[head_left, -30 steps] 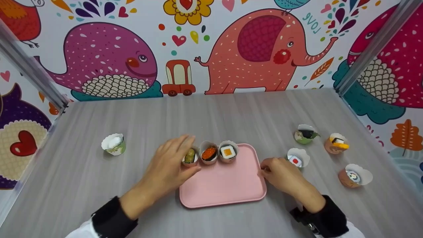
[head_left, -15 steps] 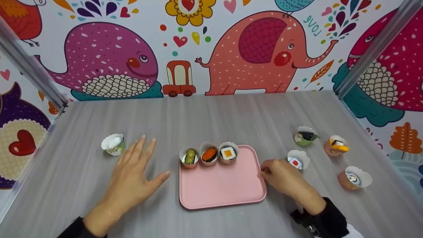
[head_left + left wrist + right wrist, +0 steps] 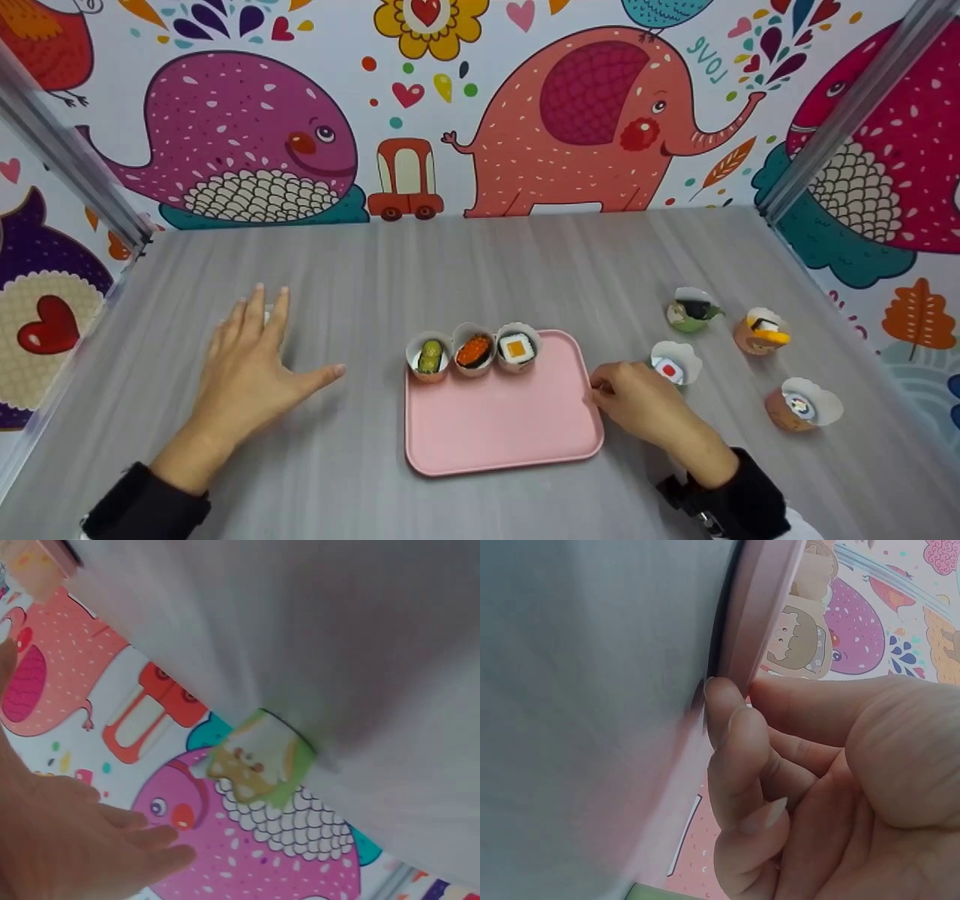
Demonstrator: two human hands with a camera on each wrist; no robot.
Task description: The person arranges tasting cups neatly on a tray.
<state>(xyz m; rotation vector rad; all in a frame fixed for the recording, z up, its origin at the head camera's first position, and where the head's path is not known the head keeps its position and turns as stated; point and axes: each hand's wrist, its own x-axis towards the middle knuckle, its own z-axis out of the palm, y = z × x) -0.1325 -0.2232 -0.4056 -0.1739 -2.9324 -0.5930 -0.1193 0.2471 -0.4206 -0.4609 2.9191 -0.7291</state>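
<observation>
My left hand [image 3: 244,367] is spread, thumb out, above the table's left side. It covers most of a green paper cup [image 3: 259,757], which the left wrist view shows apart from the fingers. With curled fingers, my right hand [image 3: 645,401] pinches the right rim of the pink tray [image 3: 502,431] between thumb and index finger. Along the tray's far edge stand three paper cups holding sushi pieces: one with a green topping [image 3: 430,357], one with orange roe [image 3: 475,350] and a white square roll with a yellow centre [image 3: 517,347].
Right of the tray stand more sushi cups: a green one with a dark piece [image 3: 691,309], one with a yellow-orange topping [image 3: 762,331], one with a red-centred roll [image 3: 675,364] and a brown one [image 3: 799,405]. A patterned wall [image 3: 420,105] closes the table's back.
My left hand has let go of the cup with the green topping at the tray's far left corner and moved left over the green cup. The right hand stays on the tray rim.
</observation>
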